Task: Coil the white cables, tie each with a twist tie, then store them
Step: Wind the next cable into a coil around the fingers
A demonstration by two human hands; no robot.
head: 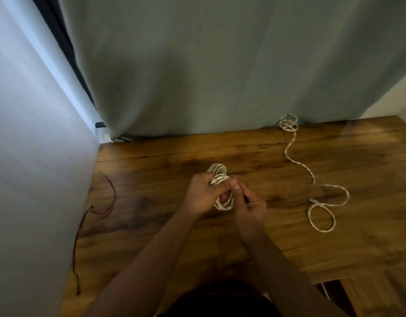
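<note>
Forearms of mine, bare, reached in from the bottom edge to the middle of the table, and between them I had one white cable wound into a small oval bundle. My left hand had its grip curled round that coil, and my right hand pinched at its near side with fingers bent; whether a twist tie sat between those fingertips I could not tell. I judged the first coil wound but not yet plainly tied. A second white cable lay well apart to the right, a braided cord still loose, with a few small loops at the far edge by the curtain, a wavy run, then two open loops and a pale connector. So it was yet to be coiled and tied, and nothing was stored. A thin dark wire, maybe a tie, lay curved at the left by the wall. The wood looked glossy, brown and grained
</note>
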